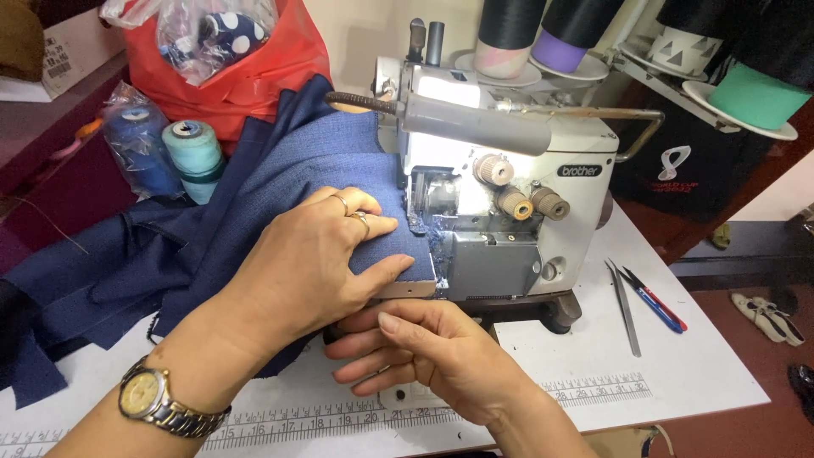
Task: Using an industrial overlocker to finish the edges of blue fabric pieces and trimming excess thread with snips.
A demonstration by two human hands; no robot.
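Observation:
My left hand (318, 254) lies flat on a dark blue fabric (280, 182), pressing it down beside the needle area of a white overlock sewing machine (509, 195). It wears rings, and a watch sits on its wrist. Just below the machine's front edge, my right hand (424, 348) has its fingers together under the fabric's near edge. Whether it pinches the cloth is hidden. The fabric runs left and back across the white table (704, 373).
Tweezers (625, 309) and small snips (657, 301) lie right of the machine. Teal and blue thread cones (195, 153) and a red bag (254, 76) stand at the back left. Thread cones (577, 34) sit behind the machine. A printed ruler (339, 416) runs along the table's front edge.

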